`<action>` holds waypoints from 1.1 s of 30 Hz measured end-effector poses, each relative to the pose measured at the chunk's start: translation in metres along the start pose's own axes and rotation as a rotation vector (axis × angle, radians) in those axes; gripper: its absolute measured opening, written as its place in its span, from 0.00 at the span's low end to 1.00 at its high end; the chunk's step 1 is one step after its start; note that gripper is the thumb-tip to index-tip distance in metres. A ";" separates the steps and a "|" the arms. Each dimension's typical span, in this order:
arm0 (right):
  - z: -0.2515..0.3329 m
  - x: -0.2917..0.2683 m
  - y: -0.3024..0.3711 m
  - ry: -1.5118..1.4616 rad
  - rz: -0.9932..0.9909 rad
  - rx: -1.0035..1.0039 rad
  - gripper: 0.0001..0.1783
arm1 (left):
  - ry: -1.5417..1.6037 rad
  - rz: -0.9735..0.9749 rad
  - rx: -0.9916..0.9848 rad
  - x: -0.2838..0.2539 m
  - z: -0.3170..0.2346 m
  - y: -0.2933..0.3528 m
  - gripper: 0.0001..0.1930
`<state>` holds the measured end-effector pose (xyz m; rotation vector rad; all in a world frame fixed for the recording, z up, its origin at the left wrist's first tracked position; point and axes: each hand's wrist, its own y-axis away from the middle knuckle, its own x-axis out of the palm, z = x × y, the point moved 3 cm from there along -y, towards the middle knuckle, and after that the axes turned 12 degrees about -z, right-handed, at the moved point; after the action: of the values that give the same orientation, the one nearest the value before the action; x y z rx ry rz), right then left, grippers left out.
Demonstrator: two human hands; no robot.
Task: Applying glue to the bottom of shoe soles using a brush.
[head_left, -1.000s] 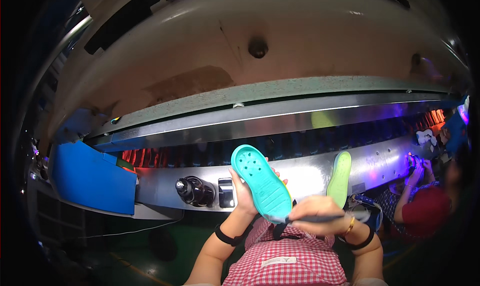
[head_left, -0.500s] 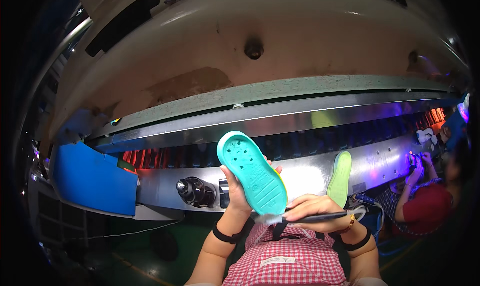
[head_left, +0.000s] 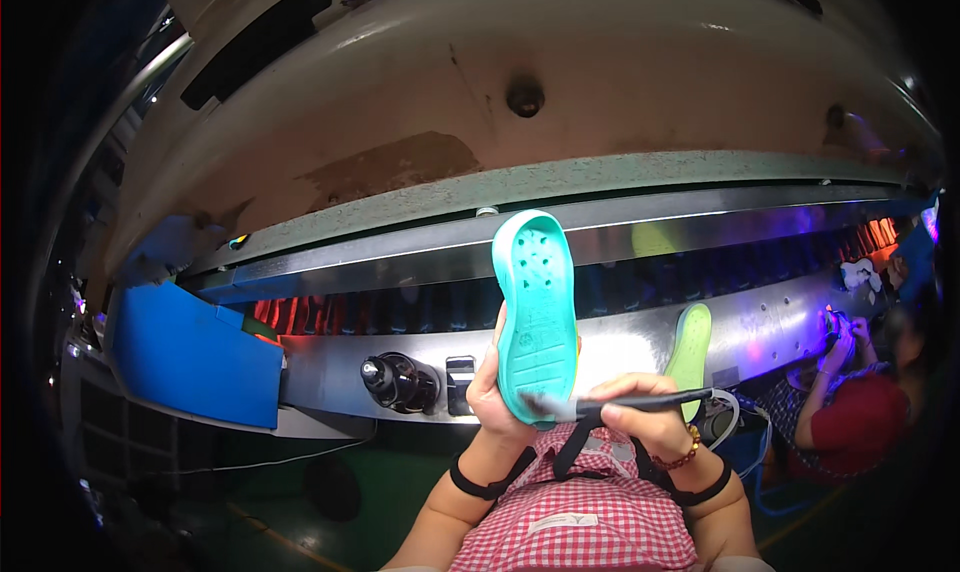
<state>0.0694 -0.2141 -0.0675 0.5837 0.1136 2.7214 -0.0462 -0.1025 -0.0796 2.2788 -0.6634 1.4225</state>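
Note:
A turquoise shoe sole [head_left: 540,312] with small holes in its far, toe part stands almost upright in the view, its inner face toward me. My left hand [head_left: 492,397] is closed around its left side near the heel. My right hand [head_left: 645,417] grips the dark handle of a brush [head_left: 575,408], which points left. The brush's bristles lie over the near end of the sole and seem to touch it. A sliver of yellow shows behind the sole's right edge. Right of my hands, a lime-green sole [head_left: 688,357] lies on the metal ledge [head_left: 335,367].
A black bottle [head_left: 400,384] and a flat dark rectangular item [head_left: 461,385] sit on the ledge to the left. Beyond runs a dark conveyor channel [head_left: 420,309], with a blue guard [head_left: 200,357] at its left end. A co-worker in red [head_left: 860,417] is at far right.
The turquoise sole has moved away from me and right, turning more upright. The brush has gone from the sole's near edge up onto its inner heel face.

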 end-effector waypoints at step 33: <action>0.055 0.007 -0.015 0.670 0.658 -0.685 0.15 | -0.432 0.013 -0.653 0.000 -0.014 -0.012 0.25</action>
<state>0.0909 -0.1978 -0.0172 -0.5926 -0.9572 3.1402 -0.0499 -0.0854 -0.0742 2.0294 -1.0816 0.5698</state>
